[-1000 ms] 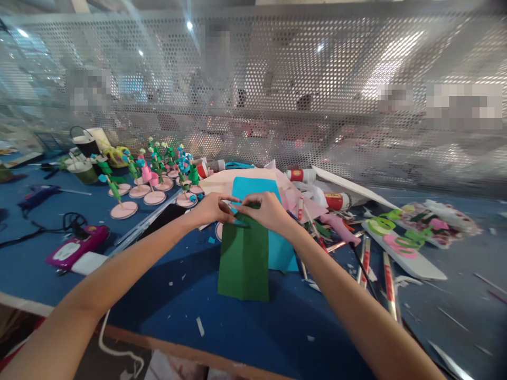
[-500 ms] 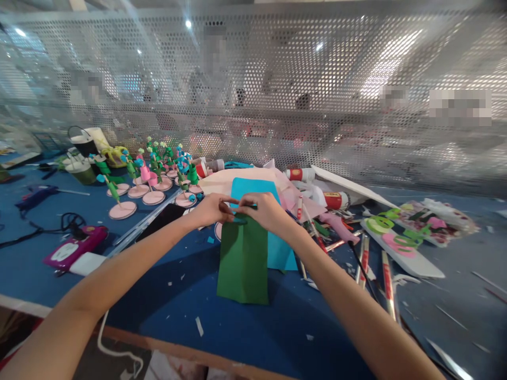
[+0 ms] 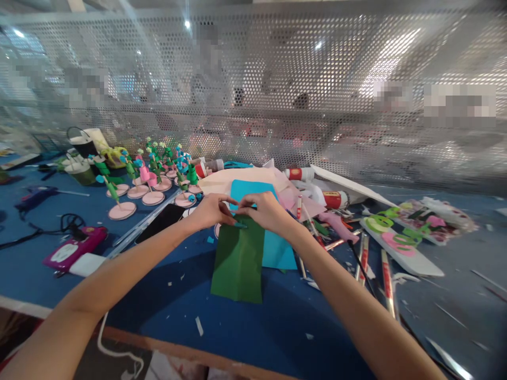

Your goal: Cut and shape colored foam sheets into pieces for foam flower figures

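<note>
Together, both hands (image 3: 213,210) pinch the green paper (image 3: 238,264).

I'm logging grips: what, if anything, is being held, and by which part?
The green paper, held near its upper edge by the left hand and the right hand.

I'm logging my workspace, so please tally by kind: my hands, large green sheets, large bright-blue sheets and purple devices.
Hands: 2 (left hand, right hand)
Large green sheet: 1
Large bright-blue sheet: 1
Purple device: 1
Total: 5
</note>
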`<state>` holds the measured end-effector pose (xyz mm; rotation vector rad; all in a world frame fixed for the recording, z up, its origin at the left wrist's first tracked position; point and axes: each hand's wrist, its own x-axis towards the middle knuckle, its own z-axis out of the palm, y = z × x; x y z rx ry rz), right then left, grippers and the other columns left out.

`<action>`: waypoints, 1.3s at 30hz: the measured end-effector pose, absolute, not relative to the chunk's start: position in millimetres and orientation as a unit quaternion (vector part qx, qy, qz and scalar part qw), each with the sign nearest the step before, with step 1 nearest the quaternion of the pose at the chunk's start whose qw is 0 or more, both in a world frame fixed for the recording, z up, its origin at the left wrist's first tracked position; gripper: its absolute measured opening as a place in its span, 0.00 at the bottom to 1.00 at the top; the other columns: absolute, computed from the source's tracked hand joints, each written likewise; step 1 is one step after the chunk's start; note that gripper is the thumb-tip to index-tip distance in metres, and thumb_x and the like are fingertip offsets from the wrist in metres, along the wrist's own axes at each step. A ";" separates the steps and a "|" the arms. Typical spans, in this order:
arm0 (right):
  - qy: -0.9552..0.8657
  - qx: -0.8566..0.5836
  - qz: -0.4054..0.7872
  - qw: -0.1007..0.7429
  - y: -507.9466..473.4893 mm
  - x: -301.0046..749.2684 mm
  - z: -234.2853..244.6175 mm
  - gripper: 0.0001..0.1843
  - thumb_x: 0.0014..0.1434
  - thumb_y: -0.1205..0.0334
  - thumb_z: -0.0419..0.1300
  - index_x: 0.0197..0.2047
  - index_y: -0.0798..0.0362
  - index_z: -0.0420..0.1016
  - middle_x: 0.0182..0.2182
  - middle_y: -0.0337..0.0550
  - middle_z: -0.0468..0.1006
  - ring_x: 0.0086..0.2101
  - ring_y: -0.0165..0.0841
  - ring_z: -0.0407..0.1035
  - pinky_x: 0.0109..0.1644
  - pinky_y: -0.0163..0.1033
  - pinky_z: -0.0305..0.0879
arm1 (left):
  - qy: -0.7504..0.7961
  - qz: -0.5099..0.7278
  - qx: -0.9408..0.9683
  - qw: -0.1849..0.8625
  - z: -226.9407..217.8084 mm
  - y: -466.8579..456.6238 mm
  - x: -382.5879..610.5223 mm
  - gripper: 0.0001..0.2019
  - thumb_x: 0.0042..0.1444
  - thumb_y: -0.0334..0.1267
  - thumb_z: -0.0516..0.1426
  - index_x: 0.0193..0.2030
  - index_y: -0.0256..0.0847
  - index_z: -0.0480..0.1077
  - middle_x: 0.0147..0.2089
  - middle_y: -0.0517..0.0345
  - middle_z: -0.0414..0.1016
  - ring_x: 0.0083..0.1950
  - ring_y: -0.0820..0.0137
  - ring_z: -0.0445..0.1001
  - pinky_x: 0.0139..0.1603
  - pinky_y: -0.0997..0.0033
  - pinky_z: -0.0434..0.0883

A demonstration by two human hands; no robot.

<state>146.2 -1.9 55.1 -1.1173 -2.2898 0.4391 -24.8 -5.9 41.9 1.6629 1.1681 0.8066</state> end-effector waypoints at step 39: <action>-0.855 -0.412 0.215 0.231 -0.3 151.7 58.4 0.08 0.50 0.62 0.62 0.25 0.57 0.78 0.23 0.41 0.78 0.27 0.29 0.68 0.31 0.31 0.56 | 0.503 0.269 0.667 0.480 39.8 -7.6 -25.3 0.23 0.29 0.28 0.67 0.38 0.33 0.73 0.18 0.64 0.71 0.20 0.76 0.68 0.21 0.79 0.63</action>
